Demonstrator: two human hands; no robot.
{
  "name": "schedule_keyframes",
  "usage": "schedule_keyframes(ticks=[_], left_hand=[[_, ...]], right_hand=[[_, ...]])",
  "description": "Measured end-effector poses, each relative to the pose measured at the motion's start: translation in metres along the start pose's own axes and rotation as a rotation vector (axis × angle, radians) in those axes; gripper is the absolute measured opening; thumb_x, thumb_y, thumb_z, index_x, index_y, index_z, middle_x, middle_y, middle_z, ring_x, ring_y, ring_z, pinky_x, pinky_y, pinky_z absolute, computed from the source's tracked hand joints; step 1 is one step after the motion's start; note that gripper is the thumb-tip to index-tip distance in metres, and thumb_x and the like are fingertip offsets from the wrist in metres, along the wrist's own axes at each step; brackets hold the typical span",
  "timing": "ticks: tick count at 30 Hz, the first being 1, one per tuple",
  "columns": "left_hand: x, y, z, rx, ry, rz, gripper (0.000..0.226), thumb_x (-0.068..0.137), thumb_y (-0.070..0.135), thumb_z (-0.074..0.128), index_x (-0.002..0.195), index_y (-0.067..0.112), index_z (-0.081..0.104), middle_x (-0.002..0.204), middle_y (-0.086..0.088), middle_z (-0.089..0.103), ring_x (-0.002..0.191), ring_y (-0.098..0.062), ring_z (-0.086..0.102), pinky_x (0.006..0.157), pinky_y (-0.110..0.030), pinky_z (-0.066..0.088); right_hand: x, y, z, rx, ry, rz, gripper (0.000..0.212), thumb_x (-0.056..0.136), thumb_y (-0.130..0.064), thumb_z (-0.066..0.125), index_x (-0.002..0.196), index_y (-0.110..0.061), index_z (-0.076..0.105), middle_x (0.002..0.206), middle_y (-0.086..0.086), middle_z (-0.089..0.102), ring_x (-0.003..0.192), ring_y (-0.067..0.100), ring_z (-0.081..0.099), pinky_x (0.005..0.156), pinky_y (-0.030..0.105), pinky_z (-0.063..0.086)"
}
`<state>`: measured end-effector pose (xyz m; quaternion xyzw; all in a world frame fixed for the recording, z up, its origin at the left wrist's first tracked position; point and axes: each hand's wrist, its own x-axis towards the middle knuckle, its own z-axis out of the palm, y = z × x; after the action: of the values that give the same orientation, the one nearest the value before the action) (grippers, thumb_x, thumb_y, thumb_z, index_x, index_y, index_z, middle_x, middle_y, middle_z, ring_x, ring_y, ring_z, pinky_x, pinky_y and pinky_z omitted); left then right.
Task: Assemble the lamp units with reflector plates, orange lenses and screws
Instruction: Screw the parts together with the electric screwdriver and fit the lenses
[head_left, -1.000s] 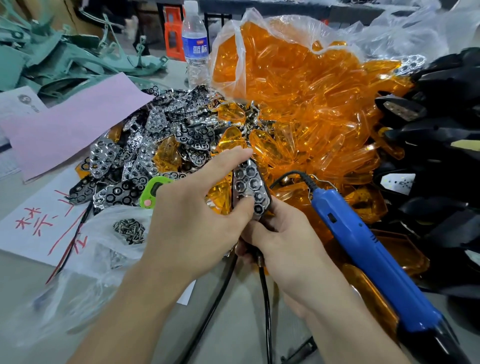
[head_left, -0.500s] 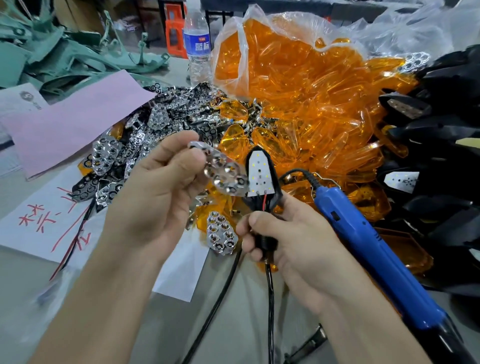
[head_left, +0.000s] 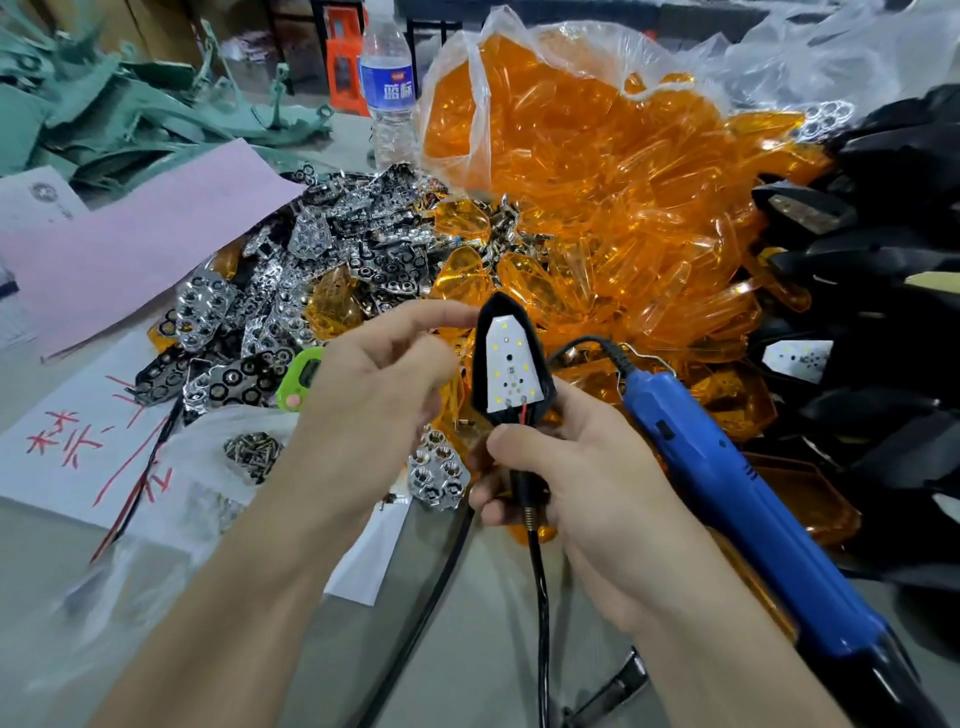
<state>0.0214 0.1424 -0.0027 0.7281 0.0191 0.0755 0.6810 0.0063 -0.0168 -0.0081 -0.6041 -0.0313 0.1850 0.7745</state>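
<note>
While the right hand (head_left: 587, 483) grips the stem of the black arrowhead-shaped plastic lamp unit (head_left: 511, 364), thumb curled across it, the unit stands upright between both hands, tip pointing away, white LED board bare. The left hand (head_left: 374, 384) is just beside it, index finger stretched toward the tip; whether the curled fingers hold anything I cannot tell. A loose dimpled chrome reflector plate (head_left: 439, 475) lies below, nearer the left hand.
</note>
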Motion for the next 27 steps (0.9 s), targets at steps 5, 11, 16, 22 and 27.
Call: schedule_keyframes(ticks=[5, 11, 16, 22, 27], left_hand=[[-0.003, 0.001, 0.007, 0.12, -0.036, 0.158, 0.03, 0.082, 0.027, 0.074, 0.108, 0.039, 0.08, 0.064, 0.004, 0.047, 0.052, -0.003, 0.041, 0.049, -0.011, 0.033], [-0.005, 0.002, 0.011, 0.023, -0.08, 0.142, 0.014, 0.083, 0.023, 0.073, 0.094, 0.025, 0.082, 0.069, -0.027, 0.047, 0.058, -0.014, 0.042, 0.053, -0.022, 0.036], [-0.008, 0.001, 0.015, 0.013, -0.051, 0.169, 0.016, 0.084, 0.019, 0.075, 0.092, 0.029, 0.083, 0.057, -0.005, 0.046, 0.046, -0.004, 0.04, 0.047, -0.014, 0.035], [-0.009, 0.0, 0.016, -0.131, -0.039, 0.087, 0.023, 0.094, 0.009, 0.069, 0.102, 0.027, 0.083, 0.05, 0.01, 0.047, 0.04, -0.004, 0.036, 0.038, -0.011, 0.03], [-0.01, -0.001, 0.017, -0.077, -0.02, 0.124, 0.024, 0.094, 0.0, 0.067, 0.109, 0.015, 0.079, 0.047, 0.013, 0.048, 0.036, -0.002, 0.041, 0.038, -0.011, 0.034]], right_hand=[[-0.001, -0.001, -0.001, -0.022, -0.042, -0.006, 0.024, 0.095, 0.003, 0.058, 0.11, -0.013, 0.067, 0.071, 0.014, 0.066, 0.06, 0.029, 0.061, 0.056, 0.033, 0.058], [0.0, -0.001, 0.0, 0.074, 0.017, -0.04, 0.018, 0.102, -0.014, 0.058, 0.096, -0.01, 0.075, 0.082, 0.011, 0.072, 0.067, 0.028, 0.067, 0.063, 0.038, 0.061], [0.002, 0.001, 0.001, -0.026, 0.057, -0.136, 0.017, 0.104, -0.013, 0.056, 0.102, -0.017, 0.073, 0.08, 0.01, 0.072, 0.06, 0.029, 0.068, 0.058, 0.04, 0.061], [0.002, 0.001, -0.002, -0.016, 0.062, -0.132, 0.02, 0.103, -0.011, 0.054, 0.099, -0.015, 0.073, 0.079, 0.014, 0.072, 0.058, 0.03, 0.068, 0.055, 0.038, 0.06], [0.002, 0.002, -0.003, -0.038, 0.034, -0.133, 0.015, 0.089, -0.021, 0.058, 0.093, -0.016, 0.072, 0.079, 0.018, 0.071, 0.056, 0.032, 0.065, 0.051, 0.035, 0.055]])
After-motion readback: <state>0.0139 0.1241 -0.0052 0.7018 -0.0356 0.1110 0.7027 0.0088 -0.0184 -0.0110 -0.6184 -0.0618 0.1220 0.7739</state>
